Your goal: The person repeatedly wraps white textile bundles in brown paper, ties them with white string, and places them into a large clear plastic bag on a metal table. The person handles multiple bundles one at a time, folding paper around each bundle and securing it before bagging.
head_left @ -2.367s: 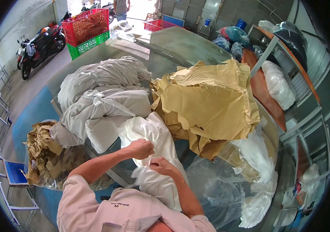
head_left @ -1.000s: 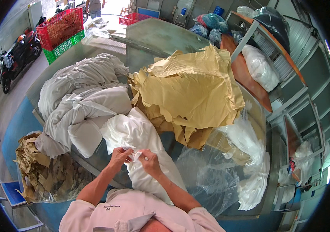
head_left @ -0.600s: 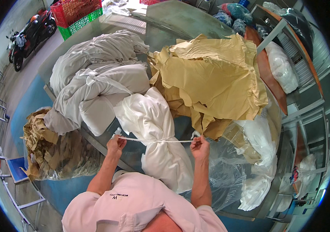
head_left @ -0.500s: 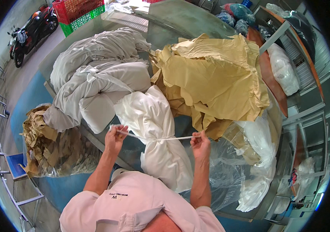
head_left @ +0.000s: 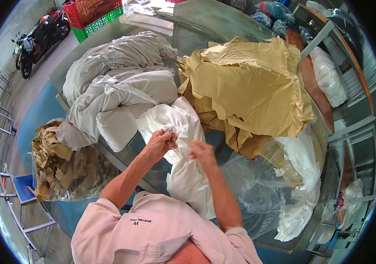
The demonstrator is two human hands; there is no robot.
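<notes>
In front of me lies a bundle of white cloth [head_left: 188, 187], cinched at its waist. My left hand [head_left: 161, 144] is closed over the bundle, with a bit of white cloth tie [head_left: 168, 129] pinched between thumb and fingers. Close by on the right, my right hand [head_left: 202, 153] is smeared by motion above the cinched waist, so its grip does not show. Grey-white cloth tied in large bundles [head_left: 122, 57] is heaped beyond my left hand. Large sheets of tan paper [head_left: 254, 88] lie crumpled to the far right.
Clear plastic wrap [head_left: 256, 198] and a white plastic bundle [head_left: 300, 189] lie at the right of the table. Crumpled brown paper in plastic [head_left: 71, 171] sits at the left. Stacked red and green crates [head_left: 95, 22] and a motorcycle [head_left: 40, 42] stand farther back; metal shelving [head_left: 351, 127] borders the right side.
Both hands, which had a thin white tie stretched wide across the bundle, have come inward together over its cinched waist. The right hand now blurs with movement.
</notes>
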